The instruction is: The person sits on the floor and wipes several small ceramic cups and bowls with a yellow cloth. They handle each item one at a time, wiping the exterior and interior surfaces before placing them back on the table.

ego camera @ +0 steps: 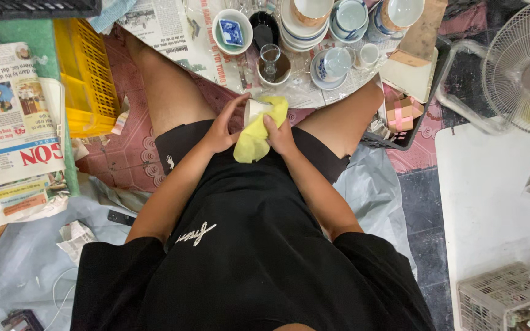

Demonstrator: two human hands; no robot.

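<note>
black shirt (pixel 246 245) and shorts fill my lap; above them my left hand (pixel 221 132) grips a small white ceramic cup (pixel 254 109), my right hand (pixel 279 136) clenching a yellow cloth (pixel 254 140) around it. wiping seems midway; blue-and-white bowls (pixel 302 24) wait on the floor's newspaper (pixel 167 30).

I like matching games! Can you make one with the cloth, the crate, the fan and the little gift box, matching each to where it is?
Things:
1. cloth
2. crate
3. fan
4. gift box

Places:
A. far right, on the floor
B. in the hands, around a white cup
C. left of the person's leg
D. in a dark tray, right of the knee

Pairs: 1-B, 2-C, 3-A, 4-D
</note>
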